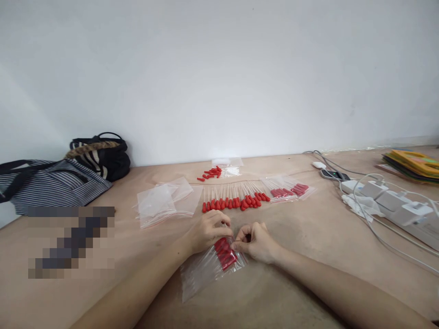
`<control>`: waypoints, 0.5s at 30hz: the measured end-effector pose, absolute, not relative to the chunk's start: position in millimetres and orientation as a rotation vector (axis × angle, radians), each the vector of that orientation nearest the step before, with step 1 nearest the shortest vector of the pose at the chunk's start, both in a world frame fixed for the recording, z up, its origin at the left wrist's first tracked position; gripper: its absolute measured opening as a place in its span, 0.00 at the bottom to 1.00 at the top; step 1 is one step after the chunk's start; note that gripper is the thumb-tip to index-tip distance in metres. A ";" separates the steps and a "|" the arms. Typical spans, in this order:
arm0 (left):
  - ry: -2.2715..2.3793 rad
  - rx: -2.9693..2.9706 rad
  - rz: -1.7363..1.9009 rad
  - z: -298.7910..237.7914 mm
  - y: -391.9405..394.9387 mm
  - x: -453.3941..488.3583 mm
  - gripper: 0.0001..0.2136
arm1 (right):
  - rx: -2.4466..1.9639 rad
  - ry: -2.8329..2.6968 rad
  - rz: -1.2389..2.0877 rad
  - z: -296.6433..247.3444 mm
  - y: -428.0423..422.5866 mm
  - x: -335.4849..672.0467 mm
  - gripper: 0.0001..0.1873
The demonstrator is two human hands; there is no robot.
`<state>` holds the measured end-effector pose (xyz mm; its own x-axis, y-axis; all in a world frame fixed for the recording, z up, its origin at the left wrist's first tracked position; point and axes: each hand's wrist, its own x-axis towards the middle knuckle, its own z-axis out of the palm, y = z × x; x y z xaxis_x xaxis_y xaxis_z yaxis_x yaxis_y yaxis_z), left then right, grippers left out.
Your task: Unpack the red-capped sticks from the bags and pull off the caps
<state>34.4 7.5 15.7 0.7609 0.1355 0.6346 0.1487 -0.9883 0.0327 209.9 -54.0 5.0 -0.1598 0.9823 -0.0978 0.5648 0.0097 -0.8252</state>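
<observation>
A clear zip bag point(202, 274) lies slanted on the table in front of me, holding several glass droppers with red rubber bulbs point(226, 256). My left hand point(211, 230) is closed at the bag's upper edge, its fingers curled over the bulb end. My right hand point(257, 243) pinches the bag's right edge near its opening, thumb against forefinger. Just beyond my hands stretches a row of loose droppers point(233, 202), red bulbs toward me. To the left lies a stack of flat zip bags point(161, 205). Filled bags of droppers point(288, 189) rest at the right end of the row.
Loose red bulbs point(211, 173) and glass tubes point(231, 171) lie near the wall. A striped bag point(58, 183) and a black bag point(109, 160) stand at left. On the right are a power strip with chargers point(398, 201), cables, and yellow folders point(414, 162). A blurred patch covers the left table.
</observation>
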 end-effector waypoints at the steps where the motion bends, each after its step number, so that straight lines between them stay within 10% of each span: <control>1: -0.227 -2.931 -1.044 15.6 7.5 34.6 0.11 | -1.581 -1.774 1.038 5.2 -54.1 209.9 0.11; 15: -0.189 -2.977 -0.882 13.3 5.4 37.1 0.09 | -1.616 -1.821 1.039 10.5 -55.7 209.8 0.14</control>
<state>37.1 5.4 13.3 0.8318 0.1074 0.5446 0.1251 -0.9921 0.0045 209.8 -55.7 10.5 -0.1794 0.9759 -0.1242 0.6030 0.0094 -0.7977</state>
